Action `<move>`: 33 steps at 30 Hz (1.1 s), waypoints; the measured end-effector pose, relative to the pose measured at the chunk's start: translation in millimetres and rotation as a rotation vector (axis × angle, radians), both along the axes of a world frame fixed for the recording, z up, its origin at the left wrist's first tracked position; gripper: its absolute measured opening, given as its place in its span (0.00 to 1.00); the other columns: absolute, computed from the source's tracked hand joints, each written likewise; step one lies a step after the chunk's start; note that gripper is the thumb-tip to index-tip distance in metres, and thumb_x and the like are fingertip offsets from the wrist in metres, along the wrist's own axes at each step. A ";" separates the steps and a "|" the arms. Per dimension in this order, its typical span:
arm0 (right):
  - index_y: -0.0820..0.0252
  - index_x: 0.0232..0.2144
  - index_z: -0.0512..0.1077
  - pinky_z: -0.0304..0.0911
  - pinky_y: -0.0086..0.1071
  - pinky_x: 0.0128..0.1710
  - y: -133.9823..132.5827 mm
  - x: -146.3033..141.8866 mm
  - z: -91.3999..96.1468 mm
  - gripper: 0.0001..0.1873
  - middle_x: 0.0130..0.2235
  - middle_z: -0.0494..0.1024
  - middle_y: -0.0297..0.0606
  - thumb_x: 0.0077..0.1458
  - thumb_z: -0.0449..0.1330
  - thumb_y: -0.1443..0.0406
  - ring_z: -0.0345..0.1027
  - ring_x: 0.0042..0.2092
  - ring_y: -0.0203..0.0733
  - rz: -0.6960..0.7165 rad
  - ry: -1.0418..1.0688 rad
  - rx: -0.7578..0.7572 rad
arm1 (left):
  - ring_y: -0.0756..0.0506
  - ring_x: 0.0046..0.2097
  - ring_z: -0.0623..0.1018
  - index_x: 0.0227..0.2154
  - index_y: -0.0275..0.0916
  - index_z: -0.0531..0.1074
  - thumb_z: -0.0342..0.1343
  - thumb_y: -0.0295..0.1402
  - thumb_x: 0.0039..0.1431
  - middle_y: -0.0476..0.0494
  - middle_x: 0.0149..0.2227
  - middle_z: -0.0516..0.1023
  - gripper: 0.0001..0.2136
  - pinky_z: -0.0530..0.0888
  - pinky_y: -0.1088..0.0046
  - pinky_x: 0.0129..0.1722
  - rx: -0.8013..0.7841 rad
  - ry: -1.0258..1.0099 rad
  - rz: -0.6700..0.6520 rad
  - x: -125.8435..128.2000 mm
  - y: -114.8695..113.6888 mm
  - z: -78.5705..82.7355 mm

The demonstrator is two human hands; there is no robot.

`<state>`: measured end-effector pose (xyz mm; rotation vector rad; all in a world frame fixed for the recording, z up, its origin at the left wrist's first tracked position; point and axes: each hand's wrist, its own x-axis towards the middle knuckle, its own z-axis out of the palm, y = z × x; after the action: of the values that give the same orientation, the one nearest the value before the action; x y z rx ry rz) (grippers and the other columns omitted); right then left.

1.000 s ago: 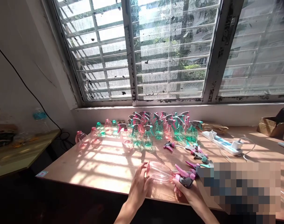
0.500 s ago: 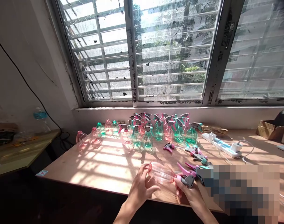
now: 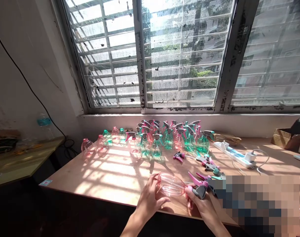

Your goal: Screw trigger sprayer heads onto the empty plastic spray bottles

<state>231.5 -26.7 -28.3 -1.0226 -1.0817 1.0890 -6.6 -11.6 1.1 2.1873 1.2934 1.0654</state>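
A clear pink spray bottle (image 3: pixel 171 185) lies sideways just above the table's front edge, its base to the left and its neck to the right. My left hand (image 3: pixel 148 199) is curled round the base end, fingers behind and thumb in front. At the neck, my right hand (image 3: pixel 200 204) pinches the collar of a pink and grey trigger spray head (image 3: pixel 200 189), which sits against the bottle mouth. Whether its thread is engaged cannot be seen. Several loose trigger heads (image 3: pixel 208 164) lie beyond my right hand.
Several pink and green bottles with spray heads (image 3: pixel 157 146) stand by the window. Open bottles without heads (image 3: pixel 102 146) are at the back left. A white power strip (image 3: pixel 235 154) with plugs and cables lies at the right, near a cardboard box (image 3: pixel 283 138). A blurred patch covers the lower right.
The view has shifted very slightly. Both hands keep nearly the same hold on the bottle and the spray head.
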 end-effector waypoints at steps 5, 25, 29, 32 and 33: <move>0.59 0.26 0.77 0.62 0.32 0.18 0.9 -0.1 -2.9 0.21 0.20 0.77 0.34 0.49 0.70 0.47 0.66 0.17 0.39 0.026 -0.026 0.010 | 0.34 0.64 0.71 0.60 0.43 0.68 0.50 0.40 0.72 0.36 0.66 0.65 0.17 0.73 0.52 0.61 -0.003 -0.001 -0.034 -2.3 -3.7 10.6; 0.59 0.24 0.77 0.66 0.28 0.17 0.6 -6.3 -2.9 0.22 0.23 0.80 0.36 0.46 0.72 0.46 0.70 0.19 0.39 -0.022 0.022 -0.017 | 0.37 0.58 0.77 0.52 0.44 0.73 0.53 0.36 0.70 0.38 0.64 0.68 0.12 0.77 0.58 0.57 -0.021 -0.026 -0.036 -1.7 -4.4 13.2; 0.59 0.24 0.77 0.68 0.29 0.18 1.7 -2.9 0.3 0.21 0.23 0.81 0.37 0.47 0.73 0.48 0.72 0.20 0.41 -0.008 0.007 -0.028 | 0.36 0.60 0.75 0.57 0.46 0.70 0.57 0.26 0.63 0.39 0.66 0.65 0.20 0.76 0.56 0.58 -0.024 -0.025 -0.017 -0.2 1.1 4.0; 0.58 0.23 0.77 0.70 0.30 0.20 2.2 -1.5 1.9 0.20 0.24 0.81 0.37 0.46 0.73 0.48 0.73 0.21 0.42 0.007 0.004 -0.026 | 0.35 0.59 0.76 0.59 0.48 0.68 0.62 0.25 0.59 0.38 0.66 0.65 0.25 0.76 0.54 0.58 -0.033 -0.026 0.006 0.4 1.8 0.9; 0.58 0.23 0.77 0.70 0.31 0.21 2.3 -1.3 1.9 0.20 0.24 0.81 0.37 0.46 0.73 0.49 0.74 0.21 0.42 0.014 0.007 -0.022 | 0.34 0.59 0.76 0.57 0.47 0.70 0.65 0.27 0.57 0.38 0.66 0.65 0.25 0.76 0.54 0.58 -0.037 -0.023 0.007 0.4 1.2 1.7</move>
<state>230.2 -24.4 -26.4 -1.0299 -1.0747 1.1170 -6.3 -10.4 2.8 2.1393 1.3013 1.0581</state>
